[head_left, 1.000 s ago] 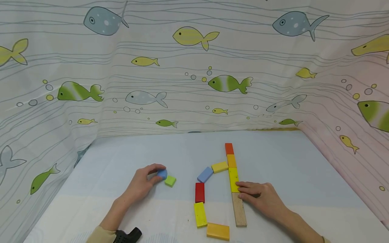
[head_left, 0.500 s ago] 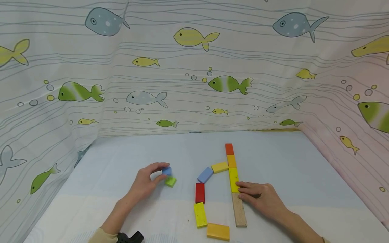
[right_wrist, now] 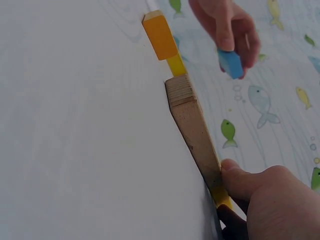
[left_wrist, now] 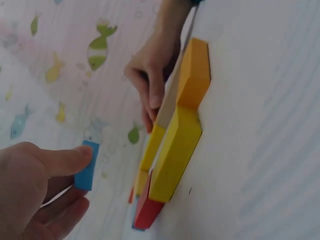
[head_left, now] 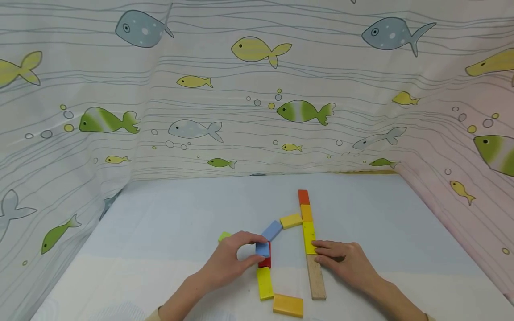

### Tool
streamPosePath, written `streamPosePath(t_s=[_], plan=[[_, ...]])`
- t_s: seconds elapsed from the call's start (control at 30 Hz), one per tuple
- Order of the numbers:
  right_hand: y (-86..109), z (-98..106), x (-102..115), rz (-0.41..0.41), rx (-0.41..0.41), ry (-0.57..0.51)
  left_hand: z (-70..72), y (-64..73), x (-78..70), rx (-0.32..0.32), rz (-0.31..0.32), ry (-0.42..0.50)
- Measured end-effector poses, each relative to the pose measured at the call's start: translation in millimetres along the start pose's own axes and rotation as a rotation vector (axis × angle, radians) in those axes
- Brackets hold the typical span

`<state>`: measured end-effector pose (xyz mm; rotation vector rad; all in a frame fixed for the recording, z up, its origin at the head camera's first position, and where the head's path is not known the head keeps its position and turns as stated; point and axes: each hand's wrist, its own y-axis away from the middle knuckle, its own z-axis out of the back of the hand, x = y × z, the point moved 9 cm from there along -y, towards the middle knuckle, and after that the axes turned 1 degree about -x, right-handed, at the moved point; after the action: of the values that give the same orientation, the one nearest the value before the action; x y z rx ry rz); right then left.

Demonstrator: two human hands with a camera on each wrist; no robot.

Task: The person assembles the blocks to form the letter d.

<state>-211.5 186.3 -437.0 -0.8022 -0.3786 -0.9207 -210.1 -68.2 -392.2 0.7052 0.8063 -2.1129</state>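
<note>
My left hand (head_left: 226, 258) pinches a small blue block (head_left: 263, 249) between thumb and fingers. In the head view the block overlaps the red block (head_left: 265, 264) of the curved row; the left wrist view shows it raised off the table. My right hand (head_left: 347, 263) rests beside the straight row, fingertips at the joint between a yellow block (head_left: 308, 236) and a long plain wooden block (head_left: 316, 278). Thumb and fingers lie along the same side of that row. A green block (head_left: 224, 235) is partly hidden behind my left hand.
The curved row also has a blue block (head_left: 272, 231), a pale yellow one (head_left: 291, 221), a bright yellow one (head_left: 265, 285) and an orange-yellow one (head_left: 288, 306). Orange (head_left: 307, 213) and red-orange (head_left: 304, 197) blocks end the straight row. A fish-print curtain (head_left: 225, 98) surrounds the table.
My left hand has lifted the blue block from beside the green one and carried it right to the curved row. The right hand has stayed where it was.
</note>
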Motion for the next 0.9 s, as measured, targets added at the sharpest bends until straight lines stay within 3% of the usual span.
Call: streamPosePath(t_s=[0.27,0.47,0.57,0.7,0.8,0.9], plan=[[0.3,2.5,-0.6,-0.016,-0.004,0.003,-54.0,0.8,-38.0,0.22,-0.087,0.068],[0.1,1.2,-3.8,-0.04,0.014,-0.012,-87.7,3.3,-57.4,0.322,-0.158,0.025],[0.1,-0.2,-4.7,-0.045,0.025,-0.024,-102.8,5.0,-56.6,0.405,-0.109,0.04],[0.3,-1.2,-4.2,-0.033,0.032,-0.023,-116.3,9.2,-51.8,0.5,0.009,0.105],[0.4,-1.1,-3.6,-0.018,0.024,-0.035,-121.4,10.7,-51.8,0.523,0.02,0.107],[0.4,-1.0,-2.5,-0.002,0.018,-0.056,-123.9,11.3,-53.2,0.528,-0.016,0.079]])
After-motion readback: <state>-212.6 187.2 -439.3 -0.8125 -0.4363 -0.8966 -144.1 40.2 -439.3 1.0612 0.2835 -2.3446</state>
